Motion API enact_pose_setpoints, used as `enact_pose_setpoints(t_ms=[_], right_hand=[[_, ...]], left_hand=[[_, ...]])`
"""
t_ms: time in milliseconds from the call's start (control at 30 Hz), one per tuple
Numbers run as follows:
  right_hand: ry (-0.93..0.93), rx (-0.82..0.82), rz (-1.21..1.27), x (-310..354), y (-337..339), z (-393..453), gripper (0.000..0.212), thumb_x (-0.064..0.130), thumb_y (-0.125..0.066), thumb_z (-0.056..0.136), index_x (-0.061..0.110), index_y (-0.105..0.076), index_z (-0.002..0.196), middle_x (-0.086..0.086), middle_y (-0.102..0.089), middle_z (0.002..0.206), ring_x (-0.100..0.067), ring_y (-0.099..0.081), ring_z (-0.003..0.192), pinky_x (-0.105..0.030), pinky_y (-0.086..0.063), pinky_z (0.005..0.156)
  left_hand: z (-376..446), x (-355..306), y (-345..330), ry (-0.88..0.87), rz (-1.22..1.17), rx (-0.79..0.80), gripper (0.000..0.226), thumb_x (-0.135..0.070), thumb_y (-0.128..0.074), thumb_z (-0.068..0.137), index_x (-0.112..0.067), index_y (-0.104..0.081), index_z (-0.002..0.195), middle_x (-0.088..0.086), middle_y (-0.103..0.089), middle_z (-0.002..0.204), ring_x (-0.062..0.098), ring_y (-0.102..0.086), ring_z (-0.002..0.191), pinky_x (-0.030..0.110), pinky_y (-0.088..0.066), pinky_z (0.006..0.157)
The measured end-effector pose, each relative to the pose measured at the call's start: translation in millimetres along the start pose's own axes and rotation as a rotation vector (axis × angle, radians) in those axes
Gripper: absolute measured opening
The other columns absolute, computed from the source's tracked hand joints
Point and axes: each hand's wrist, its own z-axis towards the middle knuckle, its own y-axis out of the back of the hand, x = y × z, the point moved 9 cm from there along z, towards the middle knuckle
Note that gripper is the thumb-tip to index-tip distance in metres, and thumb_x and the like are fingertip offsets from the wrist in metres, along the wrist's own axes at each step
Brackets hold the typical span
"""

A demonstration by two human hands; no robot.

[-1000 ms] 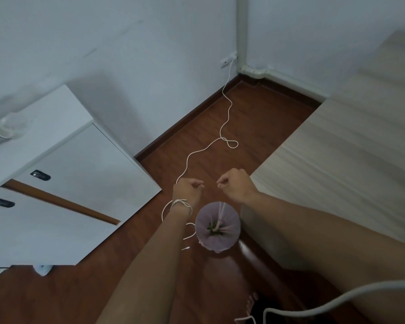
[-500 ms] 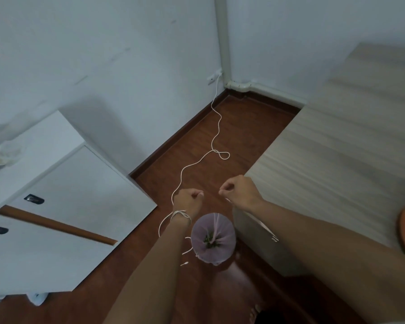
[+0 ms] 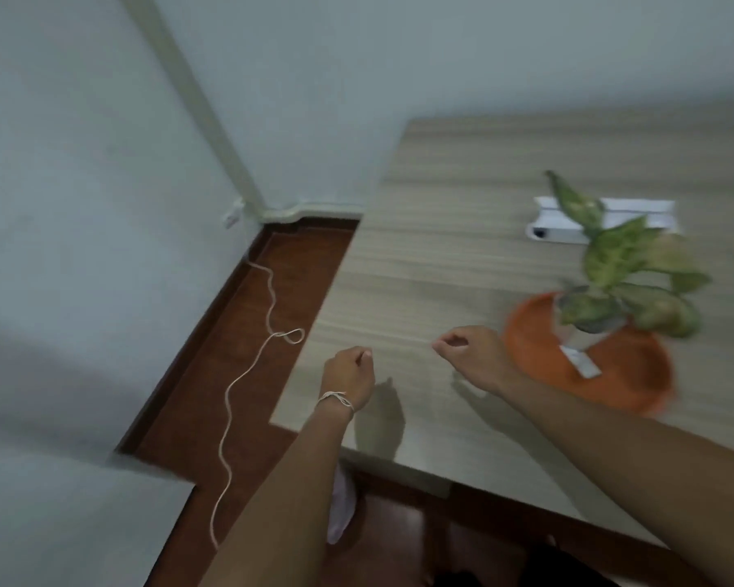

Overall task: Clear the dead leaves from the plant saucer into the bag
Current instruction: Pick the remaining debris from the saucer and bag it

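Hands over the wooden table (image 3: pixel 433 264), both loosely fisted; left hand (image 3: pixel 348 377) and right hand (image 3: pixel 471 353) show nothing pinched, though blur hides detail. Orange saucer (image 3: pixel 539 353) sits just right of the right hand, potted plant (image 3: pixel 619 281) on it. Pale bag (image 3: pixel 340 510) hangs below the table edge, behind the left forearm.
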Motion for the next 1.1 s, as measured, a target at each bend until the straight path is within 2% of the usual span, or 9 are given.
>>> enact_pose_setpoints(t_ms=[67, 200, 300, 367, 500, 600, 733, 900, 1100], right_hand=[[-0.016, -0.042, -0.032, -39, 50, -17, 0.016, 0.030, -0.069, 0.087, 0.016, -0.077, 0.089, 0.009, -0.074, 0.085, -0.002, -0.064, 0.080, -0.010, -0.041, 0.068], [0.004, -0.195, -0.154, -111, 141, -59, 0.012, 0.025, -0.071, 0.086, 0.018, -0.077, 0.093, 0.006, -0.074, 0.092, -0.007, -0.065, 0.087, -0.016, -0.039, 0.074], [-0.028, -0.315, -0.212, -177, 192, -111, 0.009, 0.024, -0.068, 0.088, 0.019, -0.075, 0.092, 0.001, -0.073, 0.090, -0.014, -0.066, 0.083, -0.021, -0.047, 0.077], [-0.033, -0.375, -0.267, -214, 208, -140, 0.015, 0.027, -0.061, 0.090, 0.019, -0.073, 0.096, 0.000, -0.070, 0.093, -0.020, -0.065, 0.086, -0.034, -0.051, 0.082], [-0.296, -0.393, -0.360, -295, 217, -189, 0.033, 0.030, -0.050, 0.095, 0.015, -0.064, 0.121, -0.009, -0.062, 0.119, -0.027, -0.056, 0.112, -0.037, -0.043, 0.098], [-0.404, -0.277, -0.500, -338, 200, -218, 0.050, 0.031, -0.051, 0.086, 0.013, -0.057, 0.132, -0.017, -0.053, 0.135, -0.036, -0.052, 0.122, -0.044, -0.044, 0.104], [-0.387, -0.183, -0.588, -354, 180, -226, 0.057, 0.033, -0.046, 0.086, 0.008, -0.046, 0.138, -0.022, -0.043, 0.143, -0.040, -0.048, 0.125, -0.050, -0.045, 0.103], [-0.359, -0.180, -0.586, -345, 171, -221, 0.062, 0.037, -0.031, 0.093, 0.001, -0.041, 0.142, -0.030, -0.041, 0.144, -0.048, -0.043, 0.129, -0.058, -0.038, 0.106], [-0.432, -0.192, -0.505, -343, 171, -223, 0.066, 0.043, -0.041, 0.090, 0.009, -0.037, 0.146, -0.020, -0.034, 0.153, -0.038, -0.030, 0.143, -0.056, -0.023, 0.116]], left_hand=[[4, -42, -40, -0.130, 0.045, 0.087, 0.036, -0.028, -0.043, 0.094, -0.007, -0.071, 0.088, 0.016, -0.074, 0.089, 0.034, -0.067, 0.090, 0.037, -0.049, 0.077], [-5, -92, -122, -0.328, 0.183, 0.274, 0.038, -0.024, -0.043, 0.097, -0.009, -0.062, 0.127, 0.015, -0.061, 0.128, 0.030, -0.059, 0.117, 0.038, -0.046, 0.103], [-20, -113, -183, -0.397, 0.239, 0.366, 0.039, -0.022, -0.044, 0.097, -0.010, -0.052, 0.134, 0.014, -0.048, 0.138, 0.032, -0.057, 0.119, 0.040, -0.047, 0.103], [-28, -119, -211, -0.412, 0.315, 0.403, 0.046, -0.027, -0.037, 0.096, -0.007, -0.046, 0.137, 0.016, -0.042, 0.146, 0.034, -0.052, 0.125, 0.041, -0.044, 0.106], [-36, -112, -238, -0.447, 0.483, 0.343, 0.066, -0.035, -0.020, 0.088, 0.001, -0.051, 0.134, 0.024, -0.051, 0.141, 0.041, -0.050, 0.131, 0.046, -0.043, 0.107], [-46, -96, -256, -0.402, 0.524, 0.377, 0.071, -0.039, -0.019, 0.089, 0.000, -0.041, 0.144, 0.020, -0.042, 0.152, 0.036, -0.037, 0.144, 0.048, -0.035, 0.115], [-61, -77, -272, -0.256, 0.549, 0.477, 0.069, -0.043, -0.014, 0.097, -0.012, 0.002, 0.156, 0.005, 0.007, 0.167, 0.022, 0.007, 0.154, 0.046, -0.003, 0.125], [-56, -71, -282, -0.249, 0.587, 0.545, 0.069, -0.040, -0.025, 0.102, -0.013, 0.009, 0.155, 0.005, 0.015, 0.166, 0.024, 0.012, 0.153, 0.048, -0.001, 0.124], [-58, -70, -285, -0.201, 0.588, 0.595, 0.070, -0.040, -0.022, 0.101, -0.015, 0.017, 0.153, 0.003, 0.024, 0.163, 0.022, 0.020, 0.151, 0.048, 0.004, 0.124]])
